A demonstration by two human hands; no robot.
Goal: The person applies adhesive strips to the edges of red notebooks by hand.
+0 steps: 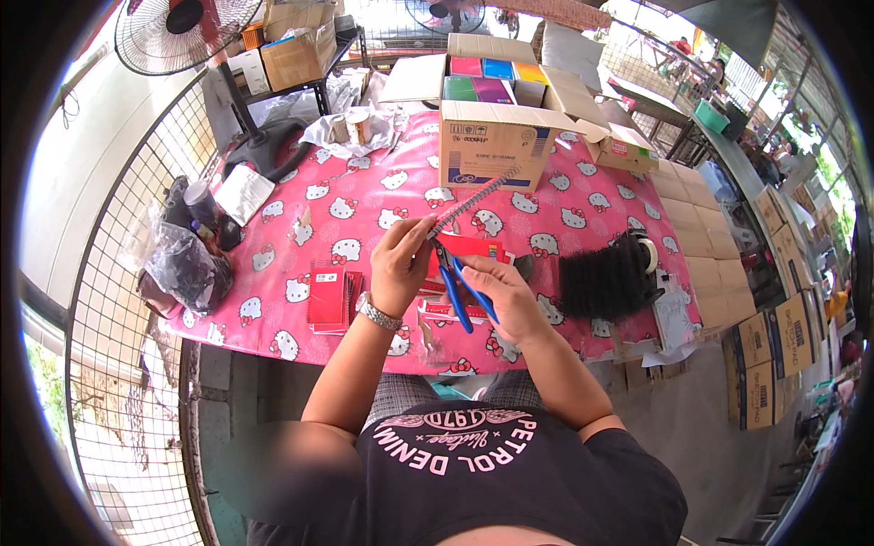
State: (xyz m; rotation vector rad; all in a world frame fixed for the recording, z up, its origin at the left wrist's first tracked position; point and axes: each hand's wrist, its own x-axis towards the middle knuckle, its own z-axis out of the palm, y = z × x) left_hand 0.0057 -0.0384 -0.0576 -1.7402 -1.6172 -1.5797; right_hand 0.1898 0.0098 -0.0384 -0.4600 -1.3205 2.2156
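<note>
Spiral coil (pixel 478 198), aslant over the pink-covered table (pixel 369 196), clamped in our left hand (pixel 402 259).
We judge it light, springy, easily bent, best pinched near its lower end; our right hand (pixel 503 289) wraps blue-handled pliers (pixel 455 293), their tips close by that end, both elbows bent.

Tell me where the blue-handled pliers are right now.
In the head view, the blue-handled pliers are near the middle, in the right hand, their tip by the lower end of the spiral coil that the left hand holds.
</note>
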